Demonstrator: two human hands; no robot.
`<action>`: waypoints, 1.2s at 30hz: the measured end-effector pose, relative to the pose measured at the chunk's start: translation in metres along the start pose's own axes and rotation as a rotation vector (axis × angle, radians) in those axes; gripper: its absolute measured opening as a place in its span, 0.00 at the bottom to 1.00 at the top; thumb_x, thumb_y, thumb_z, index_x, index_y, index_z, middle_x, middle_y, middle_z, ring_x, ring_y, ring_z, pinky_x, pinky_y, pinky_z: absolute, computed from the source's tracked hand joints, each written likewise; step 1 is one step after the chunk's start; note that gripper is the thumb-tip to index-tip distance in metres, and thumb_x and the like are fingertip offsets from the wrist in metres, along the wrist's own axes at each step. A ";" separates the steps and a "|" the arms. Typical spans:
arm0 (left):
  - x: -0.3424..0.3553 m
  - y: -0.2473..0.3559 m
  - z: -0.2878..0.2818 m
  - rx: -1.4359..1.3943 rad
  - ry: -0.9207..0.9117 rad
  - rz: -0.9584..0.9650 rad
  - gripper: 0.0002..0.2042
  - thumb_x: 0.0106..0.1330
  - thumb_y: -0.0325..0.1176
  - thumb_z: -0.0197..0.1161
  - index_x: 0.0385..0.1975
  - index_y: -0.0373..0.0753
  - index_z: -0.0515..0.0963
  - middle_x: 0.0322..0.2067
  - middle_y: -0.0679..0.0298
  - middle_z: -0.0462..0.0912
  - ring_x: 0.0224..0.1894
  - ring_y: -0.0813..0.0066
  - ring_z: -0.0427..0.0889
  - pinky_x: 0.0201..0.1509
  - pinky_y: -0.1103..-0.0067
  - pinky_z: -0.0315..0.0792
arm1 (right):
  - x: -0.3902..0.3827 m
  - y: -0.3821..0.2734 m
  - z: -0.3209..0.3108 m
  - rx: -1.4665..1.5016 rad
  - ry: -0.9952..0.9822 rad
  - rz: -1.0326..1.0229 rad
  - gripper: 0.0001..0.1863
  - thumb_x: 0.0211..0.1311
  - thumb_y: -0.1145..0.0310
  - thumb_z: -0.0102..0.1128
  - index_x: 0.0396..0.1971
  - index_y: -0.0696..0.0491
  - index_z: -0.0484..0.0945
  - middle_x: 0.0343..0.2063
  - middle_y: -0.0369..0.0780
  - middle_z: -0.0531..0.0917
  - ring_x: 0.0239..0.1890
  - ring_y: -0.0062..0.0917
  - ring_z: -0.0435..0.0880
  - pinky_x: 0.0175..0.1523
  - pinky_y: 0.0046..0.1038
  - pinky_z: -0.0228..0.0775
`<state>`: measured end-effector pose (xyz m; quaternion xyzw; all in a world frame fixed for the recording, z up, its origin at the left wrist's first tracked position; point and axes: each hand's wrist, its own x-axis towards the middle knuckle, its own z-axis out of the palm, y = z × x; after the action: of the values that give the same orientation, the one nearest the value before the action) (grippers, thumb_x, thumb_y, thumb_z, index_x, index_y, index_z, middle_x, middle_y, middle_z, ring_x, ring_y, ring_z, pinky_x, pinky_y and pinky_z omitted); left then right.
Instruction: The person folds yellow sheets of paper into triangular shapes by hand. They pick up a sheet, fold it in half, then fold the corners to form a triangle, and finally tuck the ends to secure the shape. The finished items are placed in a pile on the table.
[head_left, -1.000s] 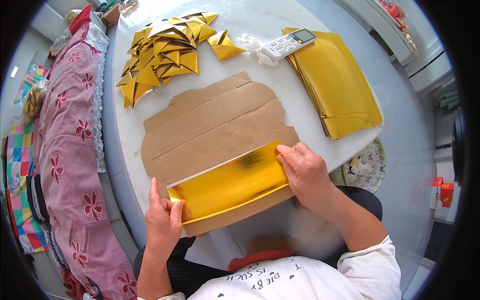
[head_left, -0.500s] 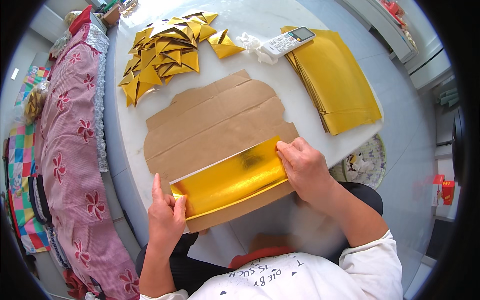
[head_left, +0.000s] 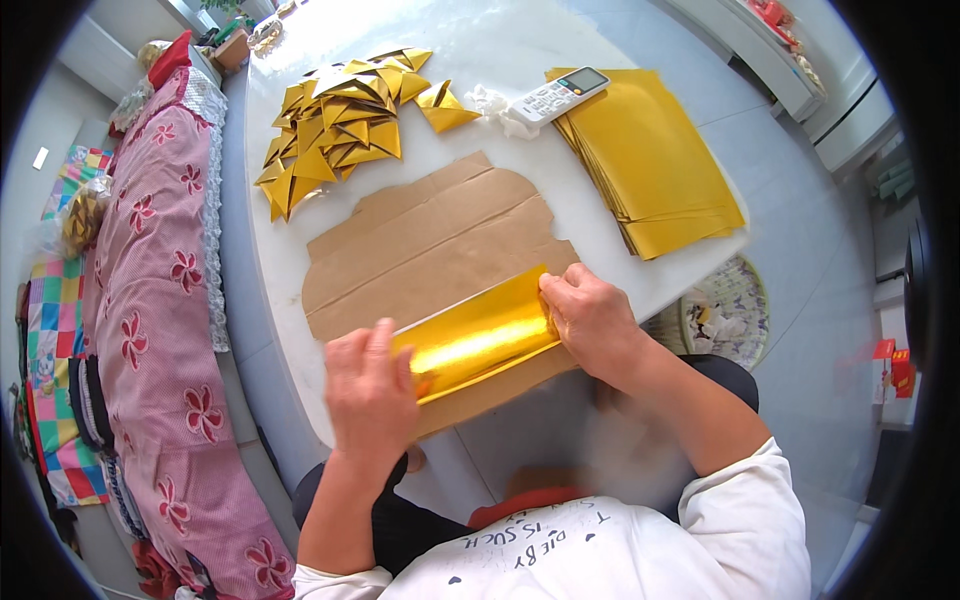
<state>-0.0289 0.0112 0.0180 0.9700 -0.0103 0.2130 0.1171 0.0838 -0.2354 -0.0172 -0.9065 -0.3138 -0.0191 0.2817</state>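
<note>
2 hands, left hand (head_left: 368,392) and right hand (head_left: 592,318), pinch a glossy gold sheet (head_left: 478,338) over flat brown cardboard (head_left: 430,245).

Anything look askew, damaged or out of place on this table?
Mostly orderly. The brown cardboard sheet under the work has ragged, uneven edges and overhangs the table's near edge. A white remote control lies on the stack of gold sheets. Both hands, left and right, press on the gold sheet.
</note>
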 end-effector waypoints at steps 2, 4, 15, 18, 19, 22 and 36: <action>0.008 0.016 0.007 -0.115 -0.034 0.131 0.18 0.63 0.33 0.67 0.50 0.30 0.78 0.46 0.48 0.77 0.50 0.50 0.76 0.53 0.62 0.74 | 0.001 0.000 0.001 0.002 0.006 0.002 0.04 0.53 0.82 0.55 0.25 0.57 0.70 0.29 0.47 0.75 0.27 0.43 0.79 0.31 0.39 0.76; 0.015 0.031 0.015 -0.193 -0.076 0.228 0.20 0.63 0.35 0.68 0.51 0.29 0.77 0.50 0.46 0.76 0.54 0.48 0.75 0.58 0.61 0.71 | 0.002 -0.002 0.001 -0.008 -0.001 0.011 0.03 0.53 0.80 0.56 0.26 0.57 0.72 0.29 0.47 0.76 0.28 0.43 0.80 0.32 0.40 0.77; 0.032 0.063 0.051 -0.201 -0.333 0.474 0.36 0.64 0.57 0.60 0.58 0.27 0.71 0.61 0.45 0.71 0.66 0.49 0.66 0.72 0.58 0.53 | 0.000 -0.003 0.001 -0.033 0.026 0.022 0.04 0.56 0.73 0.60 0.30 0.55 0.74 0.27 0.45 0.77 0.30 0.41 0.81 0.33 0.38 0.77; 0.033 0.066 0.051 -0.167 -0.347 0.467 0.37 0.64 0.59 0.59 0.59 0.28 0.71 0.61 0.46 0.72 0.66 0.50 0.66 0.72 0.59 0.52 | 0.000 -0.003 -0.001 -0.051 -0.004 0.026 0.06 0.53 0.73 0.62 0.31 0.55 0.75 0.30 0.45 0.77 0.32 0.40 0.82 0.34 0.37 0.79; 0.034 0.068 0.050 -0.154 -0.352 0.466 0.37 0.64 0.59 0.58 0.59 0.28 0.71 0.60 0.47 0.72 0.66 0.50 0.66 0.72 0.59 0.52 | 0.000 -0.002 0.000 -0.064 -0.030 0.033 0.08 0.52 0.73 0.64 0.32 0.55 0.76 0.32 0.45 0.78 0.33 0.39 0.83 0.35 0.36 0.79; 0.036 0.068 0.050 -0.145 -0.365 0.454 0.38 0.64 0.60 0.58 0.59 0.28 0.71 0.59 0.48 0.73 0.65 0.52 0.67 0.72 0.60 0.52 | 0.001 -0.004 -0.003 -0.076 -0.072 0.049 0.11 0.50 0.73 0.66 0.34 0.55 0.77 0.35 0.46 0.78 0.36 0.39 0.84 0.37 0.35 0.80; 0.034 0.072 0.050 -0.105 -0.373 0.452 0.36 0.62 0.64 0.57 0.54 0.33 0.77 0.59 0.52 0.75 0.69 0.59 0.63 0.72 0.61 0.48 | 0.002 -0.014 -0.012 -0.150 0.144 -0.158 0.18 0.46 0.72 0.66 0.41 0.60 0.80 0.39 0.45 0.82 0.47 0.38 0.81 0.48 0.35 0.78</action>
<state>0.0181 -0.0696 0.0040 0.9581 -0.2583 0.0512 0.1128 0.0790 -0.2318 0.0003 -0.8938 -0.3609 -0.1294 0.2326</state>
